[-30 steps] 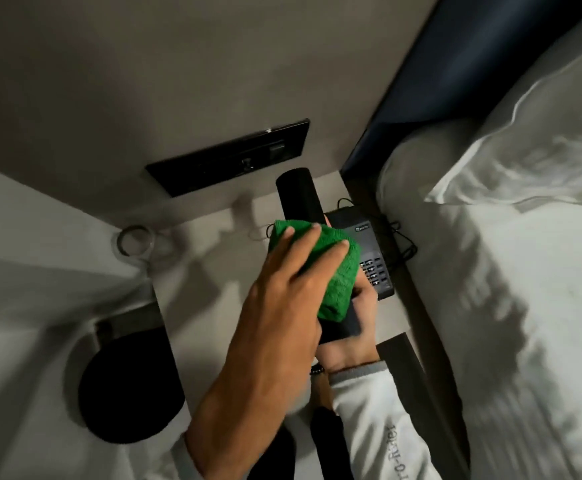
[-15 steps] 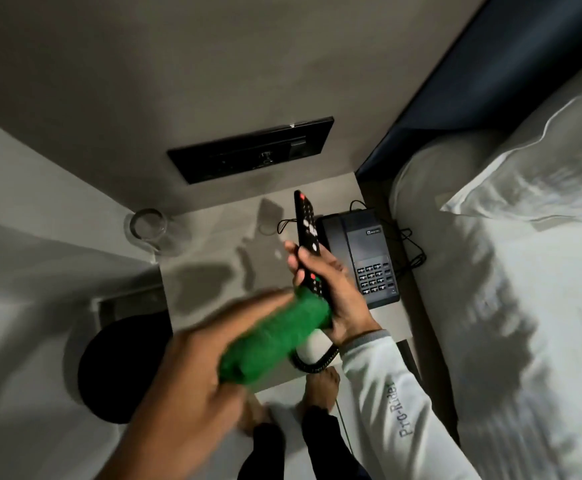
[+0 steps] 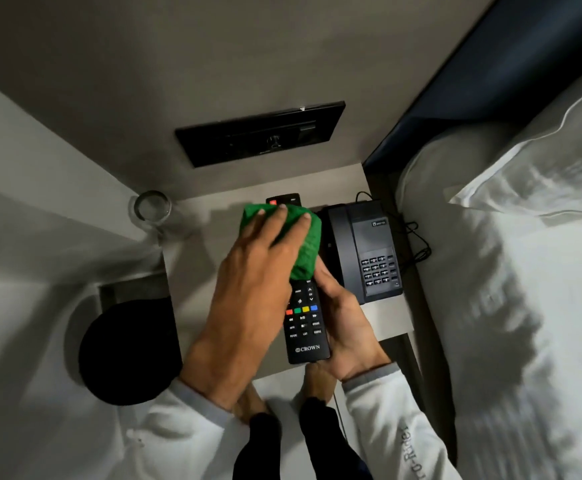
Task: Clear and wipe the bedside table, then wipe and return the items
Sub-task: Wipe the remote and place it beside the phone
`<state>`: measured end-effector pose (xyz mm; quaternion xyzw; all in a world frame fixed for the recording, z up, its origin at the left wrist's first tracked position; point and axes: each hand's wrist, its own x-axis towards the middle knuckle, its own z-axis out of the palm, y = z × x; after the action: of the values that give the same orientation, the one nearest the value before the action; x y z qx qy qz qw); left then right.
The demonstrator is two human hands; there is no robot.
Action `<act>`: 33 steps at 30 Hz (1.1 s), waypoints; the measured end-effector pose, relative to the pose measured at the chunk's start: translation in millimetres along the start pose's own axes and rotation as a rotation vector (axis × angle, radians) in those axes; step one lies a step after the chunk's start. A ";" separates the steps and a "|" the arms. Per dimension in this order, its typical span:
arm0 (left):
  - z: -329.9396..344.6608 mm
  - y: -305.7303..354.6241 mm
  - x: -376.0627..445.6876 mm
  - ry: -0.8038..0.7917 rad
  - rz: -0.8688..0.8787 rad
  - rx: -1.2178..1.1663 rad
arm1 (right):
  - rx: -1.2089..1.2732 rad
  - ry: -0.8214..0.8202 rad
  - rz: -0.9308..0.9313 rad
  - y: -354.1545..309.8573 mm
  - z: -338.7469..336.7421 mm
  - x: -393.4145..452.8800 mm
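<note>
A black remote control (image 3: pixel 304 323) with coloured buttons is held button side up above the bedside table (image 3: pixel 199 271). My right hand (image 3: pixel 345 327) grips it along its right edge and lower end. My left hand (image 3: pixel 258 278) presses a folded green cloth (image 3: pixel 303 244) flat on the remote's upper half, hiding most of it; only the remote's top end shows beyond the cloth. A black desk phone (image 3: pixel 365 251) stands on the table's right side, and a clear drinking glass (image 3: pixel 152 207) on its far left corner.
A black switch panel (image 3: pixel 260 133) is set in the wall above the table. A round black bin (image 3: pixel 126 351) stands on the floor to the left. The bed with white sheets and a pillow (image 3: pixel 542 174) lies along the right. Phone cords (image 3: pixel 417 240) hang between table and bed.
My left hand pulled the green cloth back off the remote, then returned it onto the upper half. The remote was turned over, so its button side faces up.
</note>
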<state>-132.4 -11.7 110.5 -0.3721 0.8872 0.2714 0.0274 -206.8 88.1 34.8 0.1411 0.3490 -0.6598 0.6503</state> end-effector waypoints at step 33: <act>42.0 -130.3 -132.5 -0.108 -0.112 -0.746 | -1.837 0.635 -0.276 13.9 -38.7 114.0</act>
<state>44.7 19.8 47.9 -0.3898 0.7029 0.5929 -0.0485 -216.9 27.6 -69.7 -0.2907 0.8987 -0.1333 0.3003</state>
